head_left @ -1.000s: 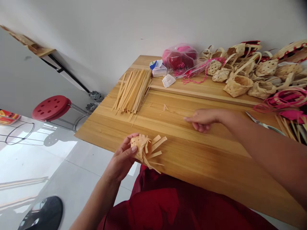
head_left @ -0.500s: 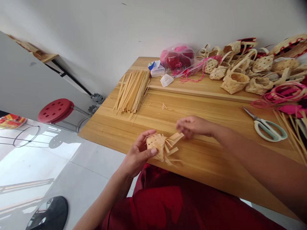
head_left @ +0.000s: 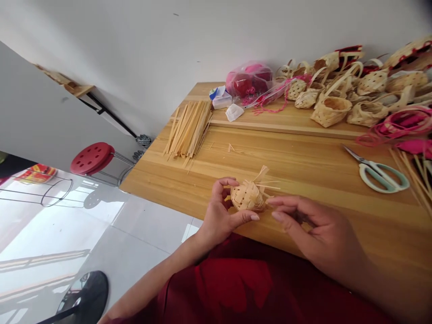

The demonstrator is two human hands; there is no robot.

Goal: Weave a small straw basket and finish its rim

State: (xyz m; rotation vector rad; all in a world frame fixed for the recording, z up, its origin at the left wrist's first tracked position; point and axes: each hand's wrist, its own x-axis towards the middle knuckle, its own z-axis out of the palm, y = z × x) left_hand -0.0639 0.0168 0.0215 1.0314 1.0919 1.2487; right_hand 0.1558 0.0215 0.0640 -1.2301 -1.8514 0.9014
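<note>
My left hand is closed round a small woven basket made of pale flat wood strips, thumb below and fingers behind it. Loose strip ends stick out from the basket's right side, some upward and some to the right. Close beside those ends is my right hand, fingers bent and thumb apart from the index finger. Its fingertips are at the strip ends; no strip shows clearly gripped between them. Both hands are over the front part of the wooden table.
Farther back lies a bundle of flat strips. Scissors with pale handles rest at right. Several finished baskets line the wall, beside a clear bag of pink and red yarn. A red stool stands left of the table.
My left hand has moved right with the basket and turned it, so the strip ends point up and right. My right hand has come back toward me, beside the basket's right side.
</note>
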